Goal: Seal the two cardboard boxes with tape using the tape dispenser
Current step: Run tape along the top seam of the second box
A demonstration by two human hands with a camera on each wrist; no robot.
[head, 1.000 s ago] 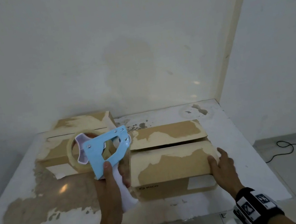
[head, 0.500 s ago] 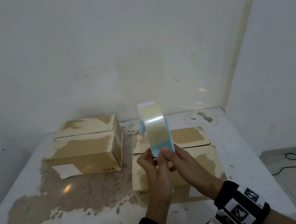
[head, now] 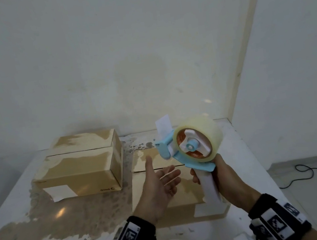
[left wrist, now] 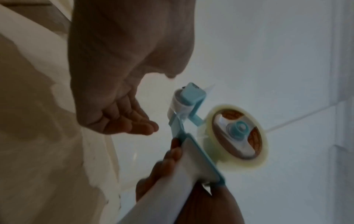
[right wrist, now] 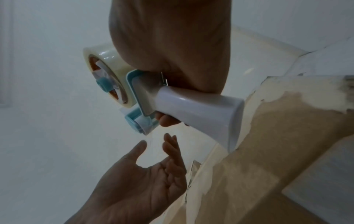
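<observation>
Tabletop (head: 46,231) first: it carries both cardboard boxes side by side, which keeps the two top seams within your reach. The left box (head: 78,170) sits toward the far left corner, flaps closed, its seam running left to right. The right box (head: 183,190) lies by the near edge right of the middle, directly under your hands, so it is likely the one you tape first. Above it, your right hand (head: 224,173) has its grip curled round the white handle of the tape dispenser (head: 191,148), roll upright and roller end pointing away from you. Your left hand (head: 159,182) hovers just beside it, palm up, grip spread and holding nothing, probably ready to catch the loose tape end.
</observation>
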